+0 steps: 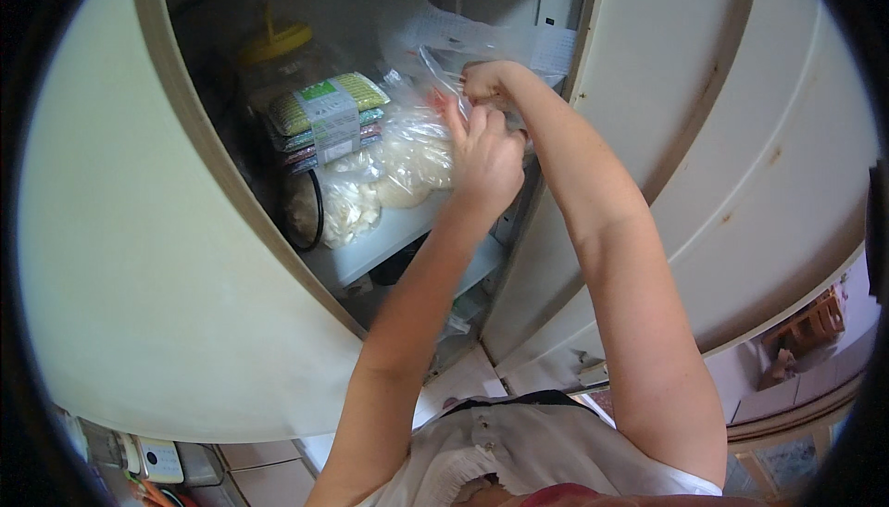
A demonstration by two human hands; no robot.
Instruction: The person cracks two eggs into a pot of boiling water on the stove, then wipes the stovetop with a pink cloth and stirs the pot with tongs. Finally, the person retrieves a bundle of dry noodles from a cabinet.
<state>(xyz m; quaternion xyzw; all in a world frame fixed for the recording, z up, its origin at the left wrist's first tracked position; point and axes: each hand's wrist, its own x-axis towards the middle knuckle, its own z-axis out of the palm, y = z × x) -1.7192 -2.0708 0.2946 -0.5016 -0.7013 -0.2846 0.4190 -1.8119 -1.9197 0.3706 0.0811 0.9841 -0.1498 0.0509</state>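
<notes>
Inside a metal cabinet, both my hands are at a clear plastic bag (434,76) on the right part of the shelf. My left hand (489,153) is at the near side of the bag, its fingertips hidden. Just beyond it, my right hand (489,82) has curled fingers at the bag's upper part; thin pale sticks show beside them. Something red shows through the plastic by my left fingers. Left of my hands lie clear bags of pale contents (417,160) and a banded stack of scouring sponges (330,114) in several colours.
A jar with a yellow lid (278,42) stands at the back left. A black ring-shaped cord (319,212) hangs at the front of the white shelf (389,236). Cabinet doors (173,285) stand open at the left and right (667,90). More items lie on a lower shelf.
</notes>
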